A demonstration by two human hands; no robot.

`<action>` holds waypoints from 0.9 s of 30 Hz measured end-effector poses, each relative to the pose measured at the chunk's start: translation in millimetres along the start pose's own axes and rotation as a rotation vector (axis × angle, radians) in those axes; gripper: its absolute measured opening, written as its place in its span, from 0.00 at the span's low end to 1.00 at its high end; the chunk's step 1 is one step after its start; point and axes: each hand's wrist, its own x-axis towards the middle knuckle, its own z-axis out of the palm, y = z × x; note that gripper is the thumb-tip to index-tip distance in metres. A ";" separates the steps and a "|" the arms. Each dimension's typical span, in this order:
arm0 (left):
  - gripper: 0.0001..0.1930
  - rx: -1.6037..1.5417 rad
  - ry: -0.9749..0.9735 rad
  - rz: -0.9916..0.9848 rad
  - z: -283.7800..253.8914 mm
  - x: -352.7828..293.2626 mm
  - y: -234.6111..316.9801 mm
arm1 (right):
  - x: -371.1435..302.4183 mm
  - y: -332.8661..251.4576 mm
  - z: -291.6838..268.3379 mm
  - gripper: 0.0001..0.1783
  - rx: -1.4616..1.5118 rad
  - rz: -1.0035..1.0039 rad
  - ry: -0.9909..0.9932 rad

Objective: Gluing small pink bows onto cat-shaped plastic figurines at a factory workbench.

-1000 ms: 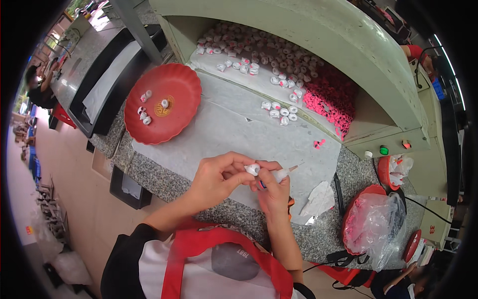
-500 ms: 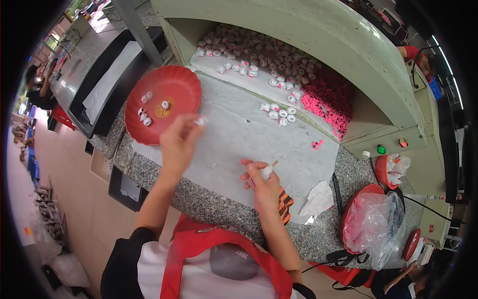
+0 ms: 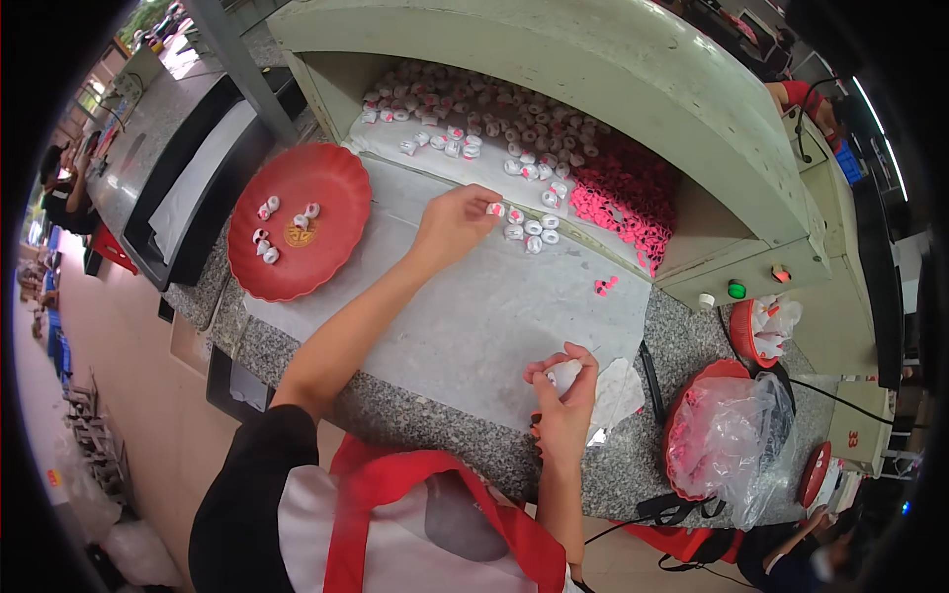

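Note:
My left hand [image 3: 457,229] reaches across the papered worktop, its thumb and finger pinched on a small white ring-shaped piece [image 3: 495,210] with a pink mark. That piece is at the left end of a cluster of similar white pieces [image 3: 534,228] in front of the shelf opening. Low on the right, my right hand [image 3: 565,407] is wrapped round a small white squeeze bottle [image 3: 563,375]; its thin tip does not show clearly. On the left, a red scalloped plate [image 3: 336,252] carries several white pieces [image 3: 301,220], some side by side in pairs.
Inside the pale green cabinet [image 3: 554,69] lie many white pieces and a heap of small pink parts [image 3: 625,212]. A few pink bits [image 3: 605,286] rest on the paper. To the right are a torn white sheet [image 3: 619,393] and a red basket [image 3: 682,420] with clear plastic.
My left hand has left the plate and moved right to the cluster, now gripping a piece there. One more white piece sits on the plate. The bottle's tip has turned away from view.

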 end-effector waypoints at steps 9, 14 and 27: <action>0.18 -1.415 -0.382 -0.707 -16.3 -91.2 111.6 | -31.4 -78.8 16.4 0.15 -0.095 -0.087 0.141; 0.16 -1.050 -0.351 -0.476 -11.6 -104.0 126.7 | -46.6 -73.2 10.0 0.17 -0.320 -0.622 0.348; 0.16 -0.688 -0.106 -0.008 -5.6 -112.5 138.6 | -55.2 -73.1 6.8 0.16 -0.447 -0.696 0.200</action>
